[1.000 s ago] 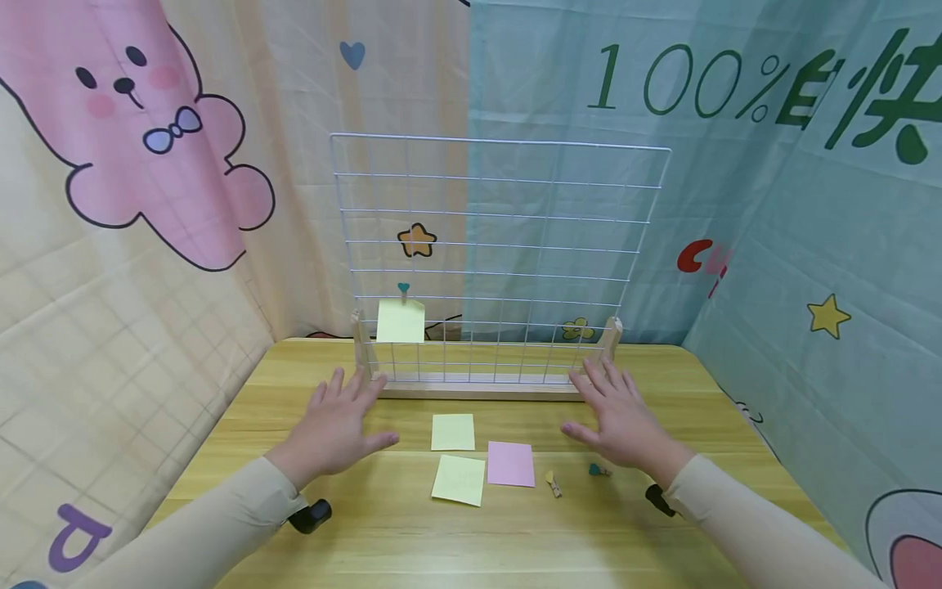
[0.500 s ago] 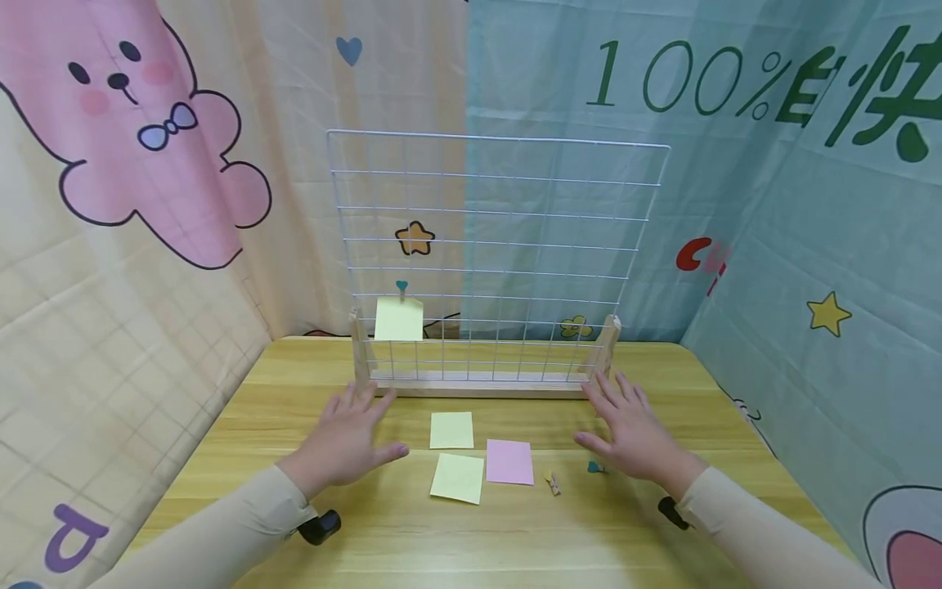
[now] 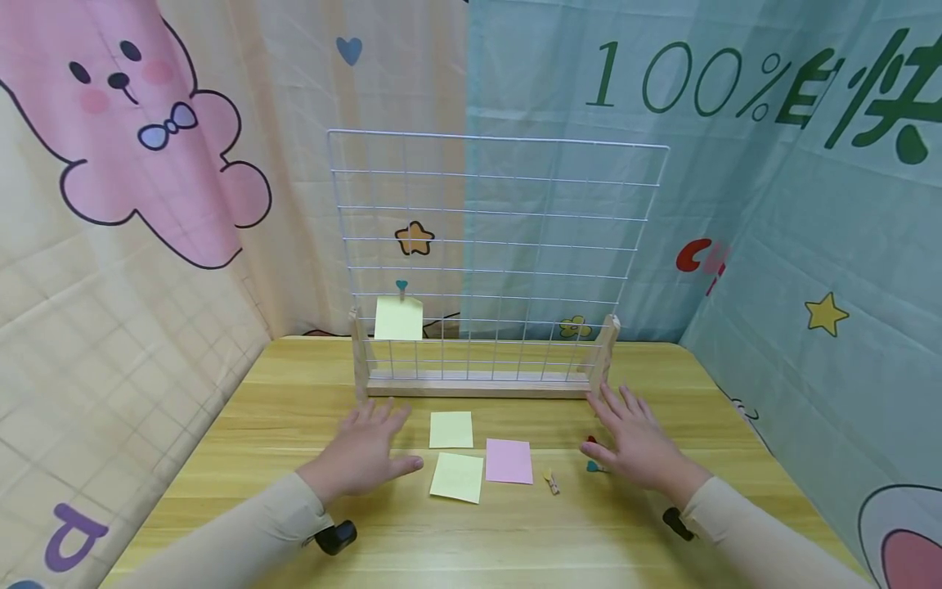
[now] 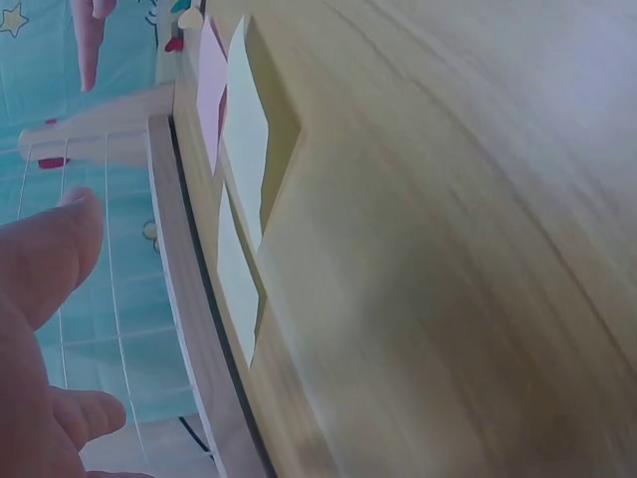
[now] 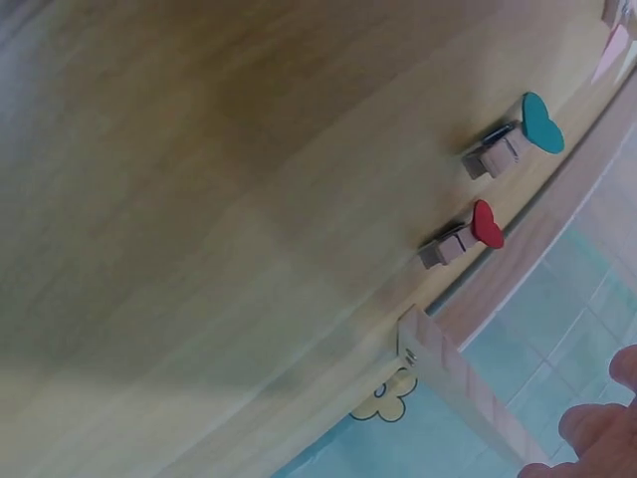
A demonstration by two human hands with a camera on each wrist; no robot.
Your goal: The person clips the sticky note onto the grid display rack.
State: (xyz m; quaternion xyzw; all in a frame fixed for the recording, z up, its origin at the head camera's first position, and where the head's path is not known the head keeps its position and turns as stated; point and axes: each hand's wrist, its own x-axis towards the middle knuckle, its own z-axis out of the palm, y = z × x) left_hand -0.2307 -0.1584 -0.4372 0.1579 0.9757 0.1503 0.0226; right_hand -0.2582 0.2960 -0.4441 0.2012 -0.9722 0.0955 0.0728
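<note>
Left hand (image 3: 365, 452): fingers and thumb spread apart, back uppermost. Right hand (image 3: 643, 448): fingers and thumb spread apart, back uppermost. Contact of either hand with the table (image 3: 471, 548) cannot be determined.

The upper note (image 3: 450, 429), yellow, lies to the right of the left hand. The lower note (image 3: 456, 478), also yellow, lies to the right of the left thumb. The pink note (image 3: 509, 461) lies between the hands. The yellow clip (image 3: 553, 484) lies to the left of the right hand. The teal clip (image 5: 513, 144) and red clip (image 5: 464, 237) lie near the right thumb.

The rack (image 3: 478, 391) stands beyond both hands. Beyond the left hand, the hanging clip (image 3: 401, 286) holds the hanging note (image 3: 398, 317) on the rack.
</note>
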